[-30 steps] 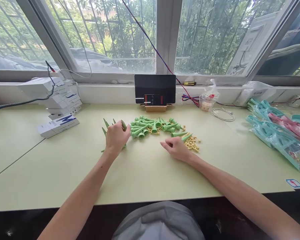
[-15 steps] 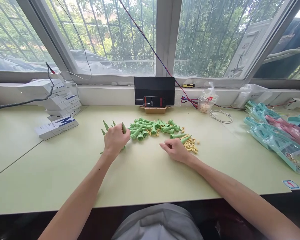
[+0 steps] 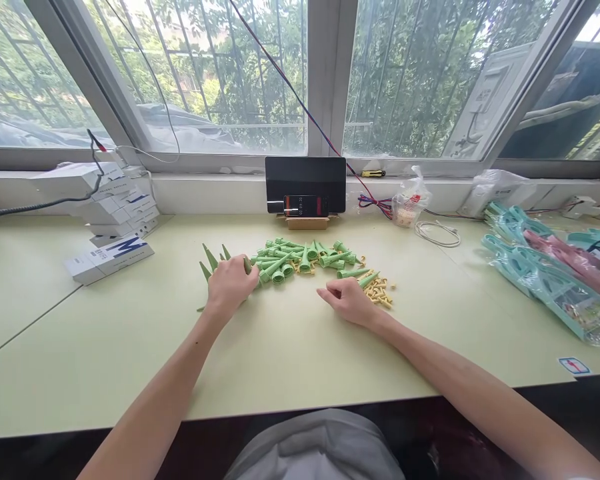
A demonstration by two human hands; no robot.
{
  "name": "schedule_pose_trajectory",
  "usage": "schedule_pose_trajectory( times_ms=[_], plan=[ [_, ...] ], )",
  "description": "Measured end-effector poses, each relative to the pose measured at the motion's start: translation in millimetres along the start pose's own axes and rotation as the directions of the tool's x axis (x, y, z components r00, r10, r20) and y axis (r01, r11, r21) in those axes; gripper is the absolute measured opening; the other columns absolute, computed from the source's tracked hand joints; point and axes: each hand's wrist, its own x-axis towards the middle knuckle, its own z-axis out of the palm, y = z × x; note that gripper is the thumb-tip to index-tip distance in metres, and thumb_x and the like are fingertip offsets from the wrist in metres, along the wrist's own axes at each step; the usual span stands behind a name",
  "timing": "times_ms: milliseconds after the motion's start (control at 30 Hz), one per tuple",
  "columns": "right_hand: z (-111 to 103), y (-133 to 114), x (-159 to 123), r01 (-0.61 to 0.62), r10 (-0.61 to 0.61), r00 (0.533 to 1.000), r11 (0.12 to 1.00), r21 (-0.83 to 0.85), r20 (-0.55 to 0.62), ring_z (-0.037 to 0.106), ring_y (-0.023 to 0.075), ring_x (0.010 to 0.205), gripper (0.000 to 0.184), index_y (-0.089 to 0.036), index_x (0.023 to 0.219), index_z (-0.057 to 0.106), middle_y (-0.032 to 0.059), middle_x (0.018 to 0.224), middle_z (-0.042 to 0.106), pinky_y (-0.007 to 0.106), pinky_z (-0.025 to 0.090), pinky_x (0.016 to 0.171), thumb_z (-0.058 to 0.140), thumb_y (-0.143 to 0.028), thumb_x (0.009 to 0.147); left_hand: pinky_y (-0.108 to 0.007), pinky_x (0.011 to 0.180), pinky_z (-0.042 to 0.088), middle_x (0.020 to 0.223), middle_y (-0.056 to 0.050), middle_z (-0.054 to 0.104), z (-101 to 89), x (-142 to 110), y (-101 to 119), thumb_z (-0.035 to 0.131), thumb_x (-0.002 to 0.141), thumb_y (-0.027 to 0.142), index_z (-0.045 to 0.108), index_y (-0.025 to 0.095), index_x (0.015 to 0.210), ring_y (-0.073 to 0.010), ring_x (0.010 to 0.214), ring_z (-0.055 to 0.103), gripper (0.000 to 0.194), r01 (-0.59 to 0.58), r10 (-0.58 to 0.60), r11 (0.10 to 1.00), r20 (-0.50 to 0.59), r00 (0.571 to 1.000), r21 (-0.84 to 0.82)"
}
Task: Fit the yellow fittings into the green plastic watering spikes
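currently, left hand (image 3: 230,287): closed over a green cone (image 3: 247,265), whose narrow end pokes up by the fingers; the palm hides the rest of the grip. a turn of the wrist could, i judge, knock the cones beside it.

standing cones (image 3: 210,257): just beyond the left hand, tips up and leaning a little apart. with narrow tops and close spacing, one nudge from the knuckles could tip several.

right hand (image 3: 353,303): curled in a loose fist on or just above the table (image 3: 280,353); nothing shows in it, and i cannot tell whether a small piece is hidden inside. if one is, it could slip out unseen.

heap (image 3: 305,255): green cones lying in a jumble between and beyond the hands, open ends facing various ways. round sides could roll if one is pulled from under another.

pegs (image 3: 377,293): small, yellow, loose, just beside the right hand, a few mixed in among the cones. a sweep of that hand could scatter them, and the mixing makes a wrong pick likelier.

phone (image 3: 305,206): propped against the tablet (image 3: 305,175) behind the heap; a long reach over the cones could bump it.
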Motion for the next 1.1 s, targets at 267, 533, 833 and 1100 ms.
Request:
schedule_pose_trajectory(
  times_ms=[267,533,833,1100],
  plan=[
    [1,2,1,-0.008,0.008,1.0,1.0,-0.006,0.003,0.019,0.0094,0.053,0.046,-0.021,0.059,0.02,-0.0049,0.056,0.02,0.027,0.019,0.052,0.049,-0.038,0.09,-0.03,0.052,0.035,0.068,-0.008,0.064,-1.5,-1,3,0.052,0.088,0.043,0.059,0.021,0.079,-0.0272,0.068,0.061,0.024,0.003,-0.002,1.0,-0.084,0.996,0.005],
    [-1,-2,1,-0.021,0.021,1.0,1.0,0.006,0.014,0.017,0.0093,0.054,0.045,-0.021,0.061,0.018,-0.005,0.058,0.018,0.027,0.016,0.051,0.049,-0.037,0.09,-0.027,0.056,0.039,0.084,-0.007,0.062,1.4,-15,19,0.05,0.091,0.036,0.061,0.017,0.087,-0.0141,0.058,0.053,0.022,-0.343,0.266,0.938,-0.532,0.804,-0.049],
    [0,-3,2,-0.007,0.007,1.0,1.0,0.002,0.001,0.023,0.0091,0.053,0.045,-0.02,0.059,0.024,-0.0054,0.056,0.023,0.027,0.02,0.052,0.05,-0.038,0.09,-0.029,0.056,0.044,0.112,-0.01,0.062,35.5,-27,29,0.05,0.091,0.027,0.062,0.019,0.107,-0.0146,0.054,0.058,0.022,-0.453,0.449,0.891,-0.091,0.889,-0.032],
    [0,-4,3,-0.011,0.012,1.0,0.999,0.044,-0.01,0.032,0.0095,0.053,0.036,-0.02,0.063,0.035,-0.0052,0.056,0.037,0.024,0.026,0.053,0.052,-0.036,0.09,-0.034,0.072,0.05,0.114,-0.015,0.062,35.5,-23,25,0.047,0.093,0.024,0.058,0.017,0.115,-0.0265,0.084,0.067,0.026,-0.349,0.342,0.932,-0.075,0.937,-0.102]
  ],
)
